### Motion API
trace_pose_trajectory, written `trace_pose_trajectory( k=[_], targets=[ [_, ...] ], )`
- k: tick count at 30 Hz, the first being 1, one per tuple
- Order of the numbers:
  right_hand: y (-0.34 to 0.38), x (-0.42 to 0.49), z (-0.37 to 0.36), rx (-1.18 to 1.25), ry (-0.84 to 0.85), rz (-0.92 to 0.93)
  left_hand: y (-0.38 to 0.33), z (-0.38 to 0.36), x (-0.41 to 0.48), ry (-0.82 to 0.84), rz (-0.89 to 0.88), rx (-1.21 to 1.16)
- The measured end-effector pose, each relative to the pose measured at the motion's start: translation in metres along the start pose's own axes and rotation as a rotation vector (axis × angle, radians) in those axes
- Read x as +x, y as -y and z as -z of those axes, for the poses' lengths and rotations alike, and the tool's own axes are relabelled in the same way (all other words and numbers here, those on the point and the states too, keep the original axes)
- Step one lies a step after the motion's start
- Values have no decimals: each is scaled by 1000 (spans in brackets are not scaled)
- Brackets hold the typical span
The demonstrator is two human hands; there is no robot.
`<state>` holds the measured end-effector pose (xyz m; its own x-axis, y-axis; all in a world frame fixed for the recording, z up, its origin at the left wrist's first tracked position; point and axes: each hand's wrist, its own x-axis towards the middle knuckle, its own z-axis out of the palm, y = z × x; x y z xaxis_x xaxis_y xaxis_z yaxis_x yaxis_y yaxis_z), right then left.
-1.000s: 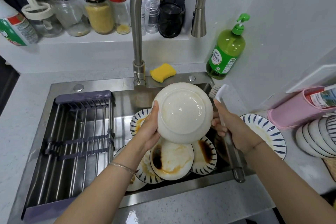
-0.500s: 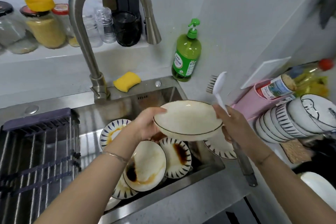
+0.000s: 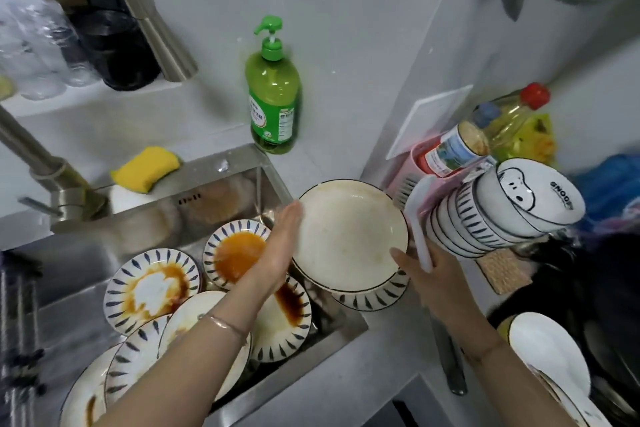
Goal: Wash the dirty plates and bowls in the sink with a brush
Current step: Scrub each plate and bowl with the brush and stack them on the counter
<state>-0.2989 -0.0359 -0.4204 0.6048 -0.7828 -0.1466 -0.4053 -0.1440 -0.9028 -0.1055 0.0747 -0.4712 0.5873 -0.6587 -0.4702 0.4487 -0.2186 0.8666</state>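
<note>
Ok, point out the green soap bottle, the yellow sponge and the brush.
green soap bottle [image 3: 273, 90]: head view, body above the label.
yellow sponge [image 3: 147, 167]: head view, top face.
brush [image 3: 417, 213]: head view, white neck.

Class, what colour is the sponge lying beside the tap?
Yellow; the sponge shows best in the head view.

A pale counter [image 3: 325, 166] wraps round the steel sink [image 3: 204, 172], where sauce-stained plates [image 3: 152, 288] lie overlapping. A yellow sponge [image 3: 145, 168] sits on the sink's back rim; a green soap bottle [image 3: 273, 107] stands upright at the corner. Rightward, stacked striped bowls [image 3: 460, 225] lie sideways, near a striped plate [image 3: 372, 300] at the sink's edge.
</note>
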Motion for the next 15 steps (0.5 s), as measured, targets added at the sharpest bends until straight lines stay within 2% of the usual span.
trace_pose_trajectory(
  k=[5, 13, 15],
  targets=[
    [-23, 15, 6, 25, -15, -2, 16, -22, 11, -6, -7, -1],
    [-50, 23, 9, 42, 8, -27, 41, -29, 27, -68, -52, 336],
    [-54, 22, 10, 63, -4, -62, 42, -32, 24, -67, -63, 332]
  ],
)
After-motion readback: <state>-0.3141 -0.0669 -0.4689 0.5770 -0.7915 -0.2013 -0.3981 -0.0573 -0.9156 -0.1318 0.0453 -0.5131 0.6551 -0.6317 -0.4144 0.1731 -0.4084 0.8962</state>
